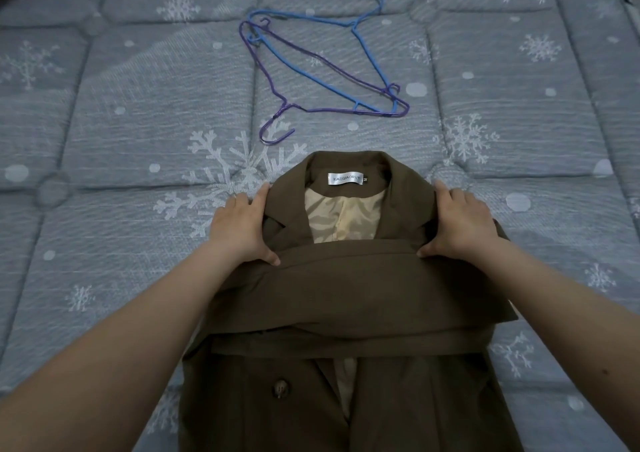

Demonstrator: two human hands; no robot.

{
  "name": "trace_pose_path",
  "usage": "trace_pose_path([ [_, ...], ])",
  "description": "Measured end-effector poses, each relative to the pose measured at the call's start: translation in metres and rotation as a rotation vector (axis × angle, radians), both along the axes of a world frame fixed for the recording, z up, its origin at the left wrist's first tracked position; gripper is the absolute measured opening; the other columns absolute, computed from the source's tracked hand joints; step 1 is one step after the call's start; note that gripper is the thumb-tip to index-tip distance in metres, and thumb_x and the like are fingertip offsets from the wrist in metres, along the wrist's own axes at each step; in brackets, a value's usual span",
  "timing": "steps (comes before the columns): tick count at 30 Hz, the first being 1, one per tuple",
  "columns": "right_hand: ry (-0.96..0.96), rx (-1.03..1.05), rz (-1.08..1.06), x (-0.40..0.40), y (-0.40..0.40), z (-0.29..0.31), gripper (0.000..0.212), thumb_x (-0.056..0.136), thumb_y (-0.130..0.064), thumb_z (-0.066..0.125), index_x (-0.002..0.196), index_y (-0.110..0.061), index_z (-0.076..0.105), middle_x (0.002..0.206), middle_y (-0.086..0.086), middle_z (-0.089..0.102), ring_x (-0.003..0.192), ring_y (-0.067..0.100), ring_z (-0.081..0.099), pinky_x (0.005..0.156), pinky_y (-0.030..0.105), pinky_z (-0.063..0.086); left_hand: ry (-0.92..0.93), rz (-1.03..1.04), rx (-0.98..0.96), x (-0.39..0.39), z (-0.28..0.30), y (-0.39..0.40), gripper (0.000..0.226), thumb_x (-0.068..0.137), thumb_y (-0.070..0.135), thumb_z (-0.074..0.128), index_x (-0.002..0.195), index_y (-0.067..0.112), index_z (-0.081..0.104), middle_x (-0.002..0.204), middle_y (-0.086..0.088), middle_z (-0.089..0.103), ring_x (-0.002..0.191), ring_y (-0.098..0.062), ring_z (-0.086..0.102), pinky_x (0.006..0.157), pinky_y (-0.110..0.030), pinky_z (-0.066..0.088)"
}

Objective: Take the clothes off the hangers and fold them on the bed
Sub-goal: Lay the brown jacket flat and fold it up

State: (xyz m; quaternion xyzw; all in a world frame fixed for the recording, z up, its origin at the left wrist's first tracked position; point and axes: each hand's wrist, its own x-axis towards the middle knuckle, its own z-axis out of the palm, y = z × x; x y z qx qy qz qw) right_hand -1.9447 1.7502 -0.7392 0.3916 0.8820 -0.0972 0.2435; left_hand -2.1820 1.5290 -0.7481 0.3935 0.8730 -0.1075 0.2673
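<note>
A brown jacket (346, 299) lies on the bed, collar pointing away from me, with a beige lining and a white label showing. Its sleeves are folded across the chest in a band. My left hand (242, 224) rests against the jacket's left shoulder, fingers straight along the edge and thumb on the folded sleeve. On the opposite shoulder my right hand (460, 224) lies the same way. Two empty wire hangers lie beyond the collar, a blue hanger (372, 65) overlapping a purple hanger (329, 110).
The bed (121, 140) is covered by a grey-blue quilted sheet with white snowflakes. The bed's right edge shows at the far right of the view.
</note>
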Motion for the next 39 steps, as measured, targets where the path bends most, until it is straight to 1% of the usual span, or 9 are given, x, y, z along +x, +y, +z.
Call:
trace_pose_path([
  [3,-0.015,-0.013,-0.012,-0.003,-0.002,0.002,0.125,0.055,-0.048,0.085,0.147,-0.009,0.010,0.133,0.013,0.048,0.121,0.031,0.048,0.100,0.040,0.036,0.024,-0.028,0.001,0.004,0.004,0.001,0.138,0.049,0.057,0.085,0.149,0.020,-0.001,0.135,-0.013,0.041,0.124,-0.030,0.042,0.099,-0.041,0.038],
  [6,0.008,-0.069,-0.053,-0.001,-0.003,0.005,0.085,0.059,-0.044,0.084,0.124,-0.014,0.039,0.115,0.009,0.061,0.104,0.030,0.058,0.081,0.035,0.040,0.030,-0.025,0.023,0.007,0.006,-0.001,0.124,0.051,0.056,0.085,0.146,0.018,0.014,0.131,-0.006,0.049,0.118,-0.026,0.049,0.093,-0.038,0.041],
  [9,0.056,-0.100,-0.076,0.001,-0.004,0.008,0.067,0.059,-0.042,0.084,0.110,-0.016,0.047,0.109,0.006,0.059,0.102,0.028,0.056,0.074,0.033,0.036,-0.031,0.034,0.084,0.005,0.013,-0.003,0.112,0.048,0.053,0.086,0.140,0.023,0.029,0.125,-0.003,0.049,0.116,-0.025,0.048,0.094,-0.038,0.042],
  [14,0.214,-0.268,-0.218,0.003,-0.007,0.009,0.065,0.056,-0.040,0.086,0.106,-0.019,0.049,0.104,-0.001,0.056,0.097,0.021,0.054,0.078,0.035,0.046,-0.539,0.538,0.387,-0.005,0.027,-0.001,0.065,0.061,0.037,0.086,0.117,0.023,0.058,0.104,0.008,0.061,0.102,-0.015,0.058,0.090,-0.029,0.045],
  [16,0.273,-0.345,-0.312,0.002,-0.006,0.011,0.066,0.057,-0.042,0.086,0.106,-0.021,0.048,0.099,-0.006,0.055,0.091,0.016,0.052,0.080,0.034,0.046,-0.585,0.733,0.475,-0.009,0.026,0.003,0.039,0.075,0.041,0.075,0.106,0.021,0.065,0.100,0.007,0.064,0.100,-0.015,0.060,0.086,-0.025,0.043],
  [19,0.357,-0.382,-0.404,0.001,-0.002,0.014,0.059,0.058,-0.036,0.088,0.102,-0.024,0.051,0.093,-0.009,0.055,0.089,0.013,0.052,0.077,0.029,0.043,-0.485,0.736,0.565,-0.013,0.023,0.008,0.023,0.082,0.030,0.072,0.101,0.019,0.067,0.093,0.007,0.064,0.097,-0.015,0.060,0.083,-0.024,0.042],
  [24,0.372,-0.287,-0.359,-0.005,0.001,0.016,0.025,0.069,-0.028,0.082,0.071,-0.026,0.057,0.067,-0.010,0.058,0.070,0.015,0.056,0.063,0.028,0.041,-0.332,0.591,0.576,-0.022,0.021,0.013,0.021,0.084,0.023,0.069,0.105,0.018,0.067,0.099,0.004,0.065,0.092,-0.015,0.056,0.085,-0.029,0.045],
  [34,0.582,-0.129,-0.395,-0.041,0.043,0.059,0.022,0.067,-0.029,0.082,0.075,-0.028,0.061,0.083,0.008,0.071,0.078,0.029,0.066,0.075,0.041,0.054,-0.096,0.489,0.747,-0.068,0.061,0.046,0.017,0.086,0.027,0.065,0.101,0.018,0.067,0.108,-0.007,0.061,0.099,-0.024,0.055,0.082,-0.028,0.040],
  [39,0.740,0.026,-0.314,-0.067,0.056,0.103,0.030,0.072,-0.029,0.079,0.095,-0.012,0.068,0.095,0.015,0.069,0.092,0.033,0.061,0.073,0.039,0.048,0.018,0.520,0.909,-0.089,0.103,0.068,0.020,0.086,0.023,0.065,0.103,0.014,0.066,0.112,-0.008,0.060,0.104,-0.024,0.055,0.087,-0.028,0.040],
])
